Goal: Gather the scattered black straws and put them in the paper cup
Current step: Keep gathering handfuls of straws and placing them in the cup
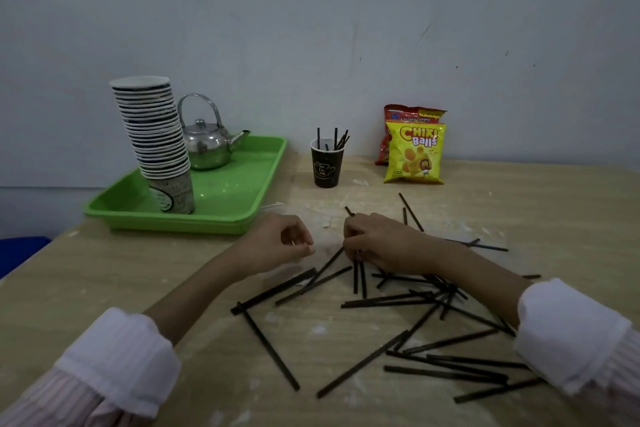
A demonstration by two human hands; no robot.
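Black plastic shows at both ends of the right hand (375,241): its fingers are curled shut around a few straws (356,274), whose short tips poke out above the knuckles while the longer ends reach down to the table (121,288). The left hand (277,244) hovers just beside it, empty, with the fingers loosely curled and thumb and forefinger apart. Both forearms come out of pale pink striped sleeves (114,360) with white cuffs.

Below and to the right of the hands lie the scattered black straws (381,302), many crossing each other in a loose heap under the right forearm. A few lie apart: one long straw (268,347) runs diagonally towards the near edge on the left of the heap, and several lie nearly parallel at the lower right. Others lie behind the right hand, further up the table.

The table is light wood with pale smudges on it. Beyond the hands, near the wall (311,28), stands the dark paper cup (326,165), upright, with several black straws already standing in it. To its right two snack bags (414,152) lean against the wall, the yellow one in front of the red. To the cup's left a green tray (242,198) holds a tall, leaning stack of paper cups (156,135) and a metal kettle (207,146).
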